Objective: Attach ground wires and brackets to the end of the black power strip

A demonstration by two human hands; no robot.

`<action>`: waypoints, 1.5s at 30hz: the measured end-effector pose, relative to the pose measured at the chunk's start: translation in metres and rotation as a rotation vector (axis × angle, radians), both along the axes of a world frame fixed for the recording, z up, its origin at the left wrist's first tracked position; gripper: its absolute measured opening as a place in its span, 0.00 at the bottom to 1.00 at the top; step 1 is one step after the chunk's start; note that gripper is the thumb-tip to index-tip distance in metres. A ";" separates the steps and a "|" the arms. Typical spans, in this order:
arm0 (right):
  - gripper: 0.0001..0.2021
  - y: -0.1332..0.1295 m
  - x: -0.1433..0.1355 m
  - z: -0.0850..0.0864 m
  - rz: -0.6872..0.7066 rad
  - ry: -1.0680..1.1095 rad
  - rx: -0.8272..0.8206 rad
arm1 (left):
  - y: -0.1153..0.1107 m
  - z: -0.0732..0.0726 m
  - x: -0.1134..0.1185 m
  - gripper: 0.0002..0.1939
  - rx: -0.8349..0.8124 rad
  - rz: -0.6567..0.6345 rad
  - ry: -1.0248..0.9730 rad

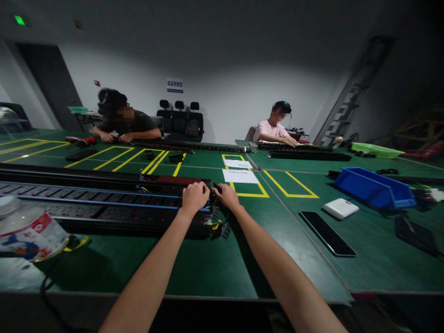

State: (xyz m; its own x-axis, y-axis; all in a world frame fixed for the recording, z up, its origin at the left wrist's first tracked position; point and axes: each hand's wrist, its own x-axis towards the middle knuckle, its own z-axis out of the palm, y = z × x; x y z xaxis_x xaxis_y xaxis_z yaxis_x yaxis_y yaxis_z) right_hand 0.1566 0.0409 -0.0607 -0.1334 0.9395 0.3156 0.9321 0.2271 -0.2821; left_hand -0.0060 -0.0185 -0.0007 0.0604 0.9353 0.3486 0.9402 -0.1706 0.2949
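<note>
Long black power strips (132, 210) with red-marked sockets lie side by side on the green table (194, 268), reaching from the left edge to the centre. My left hand (195, 198) rests with bent fingers on the right end of one strip. Just beyond that end, my right hand (226, 196) pinches a small dark part, too small to name. Little space separates the two hands. Below them, a black end piece (225, 230) and yellow-green wires (217, 225) stick out from the nearest strip's end.
A phone (327, 233), a white case (340, 208) and a blue bin (376, 188) lie to the right. A plastic jar (29, 231) stands at the near left. White papers (240, 175) lie ahead. Two people work across the table, near a red tool (81, 141) and more black strips (308, 156).
</note>
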 end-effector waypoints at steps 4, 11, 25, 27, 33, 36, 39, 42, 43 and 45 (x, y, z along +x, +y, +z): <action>0.18 0.000 0.000 0.000 0.026 -0.027 -0.002 | 0.001 -0.003 -0.001 0.14 0.017 -0.002 0.000; 0.16 -0.005 -0.001 0.004 0.067 -0.073 0.013 | -0.001 -0.001 0.000 0.14 0.006 0.007 0.008; 0.17 -0.003 -0.001 0.000 0.030 -0.015 0.012 | -0.001 0.001 0.000 0.14 -0.015 0.007 0.003; 0.18 0.001 0.002 -0.003 0.037 0.080 0.001 | -0.001 0.000 -0.001 0.14 -0.007 0.002 0.005; 0.25 0.003 0.017 -0.009 0.084 0.452 -0.002 | -0.001 0.000 -0.001 0.14 0.012 0.006 0.004; 0.31 -0.011 0.032 -0.012 0.168 0.529 -0.015 | -0.001 0.001 -0.001 0.14 0.008 0.007 0.001; 0.28 -0.038 0.049 -0.011 0.266 0.563 -0.061 | -0.002 0.001 -0.001 0.15 0.011 0.008 0.004; 0.21 -0.071 0.063 -0.001 0.403 0.660 -0.173 | -0.001 0.001 -0.002 0.14 0.020 -0.001 0.001; 0.20 -0.080 0.066 0.004 0.439 0.706 -0.233 | -0.001 0.001 -0.002 0.14 0.022 -0.003 0.001; 0.19 -0.094 0.069 0.013 0.499 0.790 -0.350 | 0.000 0.001 -0.002 0.14 0.022 -0.005 0.004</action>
